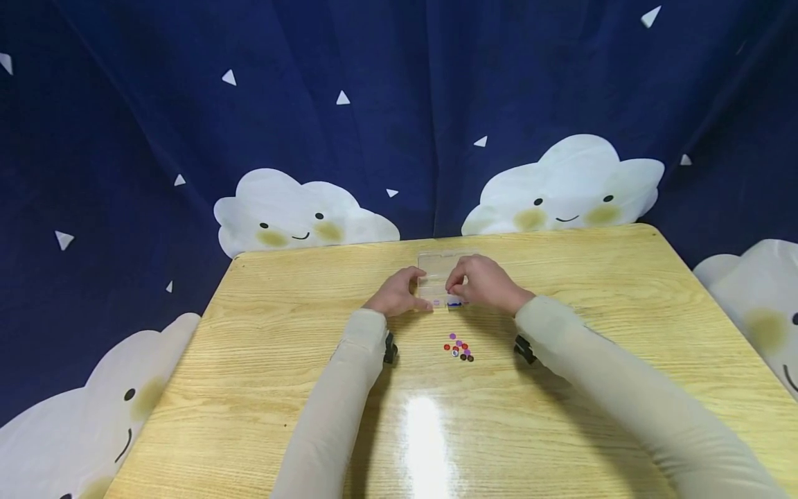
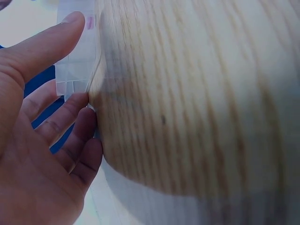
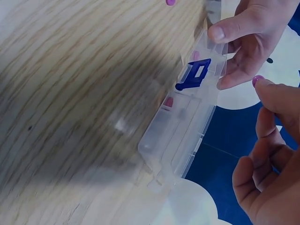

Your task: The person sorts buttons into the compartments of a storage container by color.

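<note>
A small clear plastic compartment box (image 1: 436, 267) lies on the far middle of the wooden table (image 1: 280, 312). My left hand (image 1: 402, 292) grips its left end, thumb on top and fingers at the edge (image 2: 78, 60). In the right wrist view the box (image 3: 173, 131) has a blue latch (image 3: 194, 75) and a pink bead (image 3: 168, 101) in one compartment. My right hand (image 3: 260, 89) hovers at the box's right side (image 1: 461, 281), pinching a purple bead (image 3: 258, 80) at its fingertips. A little heap of red, purple and dark beads (image 1: 458, 348) lies nearer to me.
A dark blue curtain with white clouds (image 1: 299, 215) hangs round the table's far and side edges. Bare tabletop stretches to both sides of the box and towards me. One loose purple bead (image 3: 170, 2) lies on the wood near the box.
</note>
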Tool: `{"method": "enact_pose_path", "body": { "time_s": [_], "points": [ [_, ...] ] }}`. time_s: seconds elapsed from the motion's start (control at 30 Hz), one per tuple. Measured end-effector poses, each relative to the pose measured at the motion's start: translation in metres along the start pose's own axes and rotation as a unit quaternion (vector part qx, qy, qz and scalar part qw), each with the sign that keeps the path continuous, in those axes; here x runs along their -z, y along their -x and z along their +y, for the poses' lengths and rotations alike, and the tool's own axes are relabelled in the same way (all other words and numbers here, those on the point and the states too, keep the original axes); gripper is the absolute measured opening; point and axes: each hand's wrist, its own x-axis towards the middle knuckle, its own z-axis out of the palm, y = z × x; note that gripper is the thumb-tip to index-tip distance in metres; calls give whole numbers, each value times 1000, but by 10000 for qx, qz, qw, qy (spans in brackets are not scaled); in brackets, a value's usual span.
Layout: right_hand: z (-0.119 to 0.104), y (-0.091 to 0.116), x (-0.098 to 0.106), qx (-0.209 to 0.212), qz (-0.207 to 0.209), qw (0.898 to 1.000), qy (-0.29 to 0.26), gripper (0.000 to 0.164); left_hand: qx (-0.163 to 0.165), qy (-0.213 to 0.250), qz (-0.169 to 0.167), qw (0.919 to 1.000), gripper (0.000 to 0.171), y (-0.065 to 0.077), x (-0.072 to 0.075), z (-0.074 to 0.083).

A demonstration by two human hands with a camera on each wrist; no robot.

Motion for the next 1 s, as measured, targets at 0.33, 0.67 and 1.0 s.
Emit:
{"method": "enact_pose_path", "body": {
  "time_s": [0.33, 0.67, 1.0],
  "points": [
    [3, -11, -9, -116, 161, 9997, -114, 4, -26, -10, -4, 10000, 76, 0, 0, 0],
    [-3, -19, -17, -489, -23, 9987, -112, 6, -45, 60, -9, 10000, 76, 0, 0, -1],
    [-6, -25, -25, -554, -84, 9984, -48, 4, -133, 71, -20, 9999, 75, 0, 0, -1]
  ]
}}
